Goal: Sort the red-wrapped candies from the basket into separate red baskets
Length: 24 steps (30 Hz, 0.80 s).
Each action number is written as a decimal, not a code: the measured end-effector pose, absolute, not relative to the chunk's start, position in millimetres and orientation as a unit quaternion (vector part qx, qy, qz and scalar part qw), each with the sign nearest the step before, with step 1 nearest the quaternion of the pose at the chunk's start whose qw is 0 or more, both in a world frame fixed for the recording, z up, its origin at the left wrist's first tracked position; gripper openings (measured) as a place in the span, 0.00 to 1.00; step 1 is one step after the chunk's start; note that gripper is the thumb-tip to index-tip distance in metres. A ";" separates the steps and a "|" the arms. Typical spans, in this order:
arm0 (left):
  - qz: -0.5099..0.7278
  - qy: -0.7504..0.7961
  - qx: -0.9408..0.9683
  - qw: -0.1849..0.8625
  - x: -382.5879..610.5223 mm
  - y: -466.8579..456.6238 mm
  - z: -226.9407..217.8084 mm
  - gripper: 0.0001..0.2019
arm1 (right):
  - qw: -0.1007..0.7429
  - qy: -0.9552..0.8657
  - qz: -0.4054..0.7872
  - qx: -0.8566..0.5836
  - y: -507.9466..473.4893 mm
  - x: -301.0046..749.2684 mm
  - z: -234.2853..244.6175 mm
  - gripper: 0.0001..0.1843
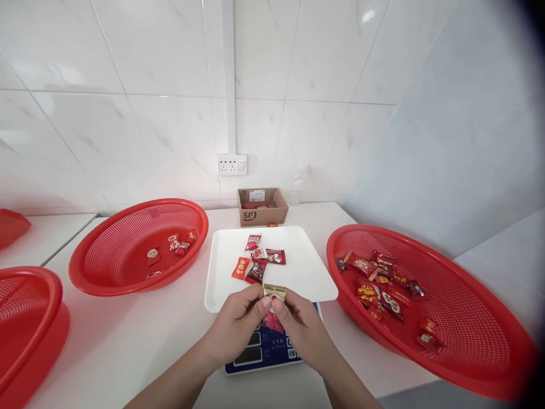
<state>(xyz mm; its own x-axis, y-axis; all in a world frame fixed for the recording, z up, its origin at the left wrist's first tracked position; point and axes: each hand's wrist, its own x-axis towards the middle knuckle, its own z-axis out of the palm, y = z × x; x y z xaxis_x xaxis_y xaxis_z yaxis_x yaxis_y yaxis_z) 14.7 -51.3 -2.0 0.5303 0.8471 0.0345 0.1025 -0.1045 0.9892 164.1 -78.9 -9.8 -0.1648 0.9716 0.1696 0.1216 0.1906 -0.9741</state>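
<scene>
My left hand (238,321) and my right hand (300,324) meet over the front of a blue weighing scale (266,358). Between the thumbs and fingers of both, a small candy packet (275,291) with a gold crimped top edge is pinched. Red wrapping (272,322) shows below the thumbs; whether it is the same packet or another, I cannot tell. Just beyond the hands lies the scale's white tray (302,278). Several wrapped candies rest on it, among them an orange-red packet (240,267) and a dark red one (256,271).
A red basket (472,318) with many wrapped candies stands at the right. Another red basket (128,227) with a few candies is at the left, and a third (29,318) is cut off at the lower left. Behind the tray sits a cardboard box (266,216) against the tiled wall.
</scene>
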 end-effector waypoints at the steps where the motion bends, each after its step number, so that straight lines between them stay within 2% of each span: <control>1: 0.331 0.353 0.669 0.565 14.4 -52.8 -1.3 0.17 | 0.467 -0.617 0.452 -0.443 -79.1 163.5 -9.1 0.18; 4: 0.317 0.325 0.673 0.583 13.3 -56.8 1.7 0.19 | 0.469 -0.622 0.447 -0.439 -79.7 161.7 -8.5 0.18; 9: 0.307 0.287 0.699 0.578 12.1 -58.5 6.3 0.15 | 0.489 -0.618 0.446 -0.424 -81.7 158.7 -10.2 0.17; 14: 0.283 0.304 0.710 0.569 9.0 -58.8 2.9 0.18 | 0.466 -0.637 0.417 -0.450 -83.9 159.9 -12.6 0.17; 17: 0.284 0.364 0.747 0.479 0.8 -54.3 -2.7 0.17 | 0.430 -0.650 0.369 -0.508 -80.2 165.9 -12.6 0.20; 20: 0.316 0.437 0.778 0.321 -12.1 -41.2 -7.6 0.14 | 0.393 -0.642 0.294 -0.589 -70.9 175.1 -10.6 0.21; 24: 0.317 0.456 0.810 0.187 -23.4 -17.1 -9.0 0.09 | 0.313 -0.653 0.209 -0.657 -53.8 186.5 -9.8 0.23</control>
<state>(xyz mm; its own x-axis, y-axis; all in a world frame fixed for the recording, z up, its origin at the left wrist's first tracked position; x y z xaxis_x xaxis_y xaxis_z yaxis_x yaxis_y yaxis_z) -23.4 -17.1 -9.0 0.3830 0.8575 0.3434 0.6205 -0.5142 0.5920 186.5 -53.8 -9.8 0.0590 0.9892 0.1340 0.7279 0.0493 -0.6839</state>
